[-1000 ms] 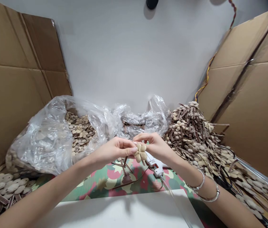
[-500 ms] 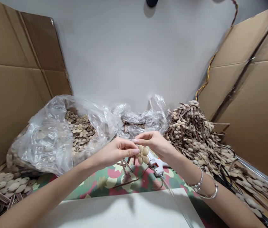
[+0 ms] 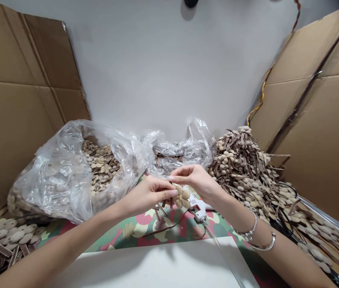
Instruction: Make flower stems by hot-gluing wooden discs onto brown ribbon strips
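Observation:
My left hand (image 3: 148, 195) pinches a beige padded fabric flower (image 3: 182, 197) by its left edge, between thumb and fingers. Just above the flower, my right hand (image 3: 197, 182) has its thumb and fingertips pressed together, close to the left fingertips. Whatever lies in that right pinch is too small to make out. Behind the flower, a white glue gun (image 3: 198, 209) lies on the patterned cloth, partly covered by the right hand. Short brown stitched ribbons (image 3: 161, 212) lie loose below the left hand.
At left, a clear plastic bag (image 3: 64, 172) holds many beige flowers (image 3: 105, 168). A heap of flowers with ribbons (image 3: 241, 168) rises at right. A white board (image 3: 157, 266) lies in front on camouflage-patterned cloth (image 3: 118, 236). Cardboard walls (image 3: 316, 112) flank both sides.
Both hands stay nearly in place. The flower and the left fingertips have shifted very slightly to the right.

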Motion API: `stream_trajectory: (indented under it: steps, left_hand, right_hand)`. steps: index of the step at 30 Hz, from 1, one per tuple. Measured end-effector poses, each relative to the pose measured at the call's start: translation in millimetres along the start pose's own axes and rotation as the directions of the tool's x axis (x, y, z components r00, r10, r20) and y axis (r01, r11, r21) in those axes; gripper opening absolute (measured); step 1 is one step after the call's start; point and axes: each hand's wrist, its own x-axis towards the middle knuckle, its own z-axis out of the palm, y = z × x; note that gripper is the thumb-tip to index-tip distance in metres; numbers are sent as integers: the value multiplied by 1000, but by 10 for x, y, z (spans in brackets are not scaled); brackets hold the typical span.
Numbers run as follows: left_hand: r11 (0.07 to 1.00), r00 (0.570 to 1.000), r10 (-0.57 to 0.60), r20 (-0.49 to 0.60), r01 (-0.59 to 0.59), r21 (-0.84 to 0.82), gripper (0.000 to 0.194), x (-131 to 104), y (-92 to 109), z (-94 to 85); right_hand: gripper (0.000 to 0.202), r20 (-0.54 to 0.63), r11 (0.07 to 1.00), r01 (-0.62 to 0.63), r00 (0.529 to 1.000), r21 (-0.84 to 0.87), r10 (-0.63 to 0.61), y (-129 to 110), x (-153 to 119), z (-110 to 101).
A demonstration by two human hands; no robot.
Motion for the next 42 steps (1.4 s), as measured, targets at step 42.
stream_trajectory:
  steps: [42]
  left_hand:
    - [990, 986, 19, -166, -42, -133, 25, -14, 48, 4]
  right_hand:
    - [18, -19, 992, 21, 1000, 121, -18, -22, -2, -142]
